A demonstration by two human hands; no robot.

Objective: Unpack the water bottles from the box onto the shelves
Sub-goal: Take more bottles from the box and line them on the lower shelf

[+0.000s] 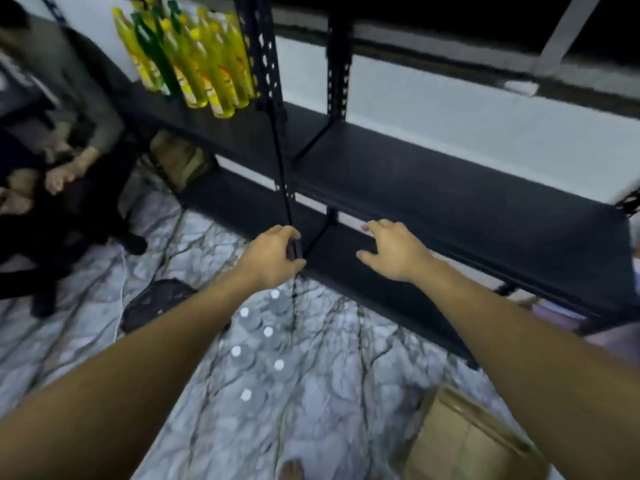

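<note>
- 6 water bottles (268,331) stand on the floor (86,341) between the forearms, white caps up
- 1 box (467,441) sits lower right
- Left hand (273,252) grips a shelf post (263,64)
- Right hand (394,251) hovers over the lower shelf (346,261), fingers spread, holding nothing

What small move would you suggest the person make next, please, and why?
Probably lower the right hand to a water bottle on the floor: it is open over the lower shelf, while the left hand grips the upright post.
</note>
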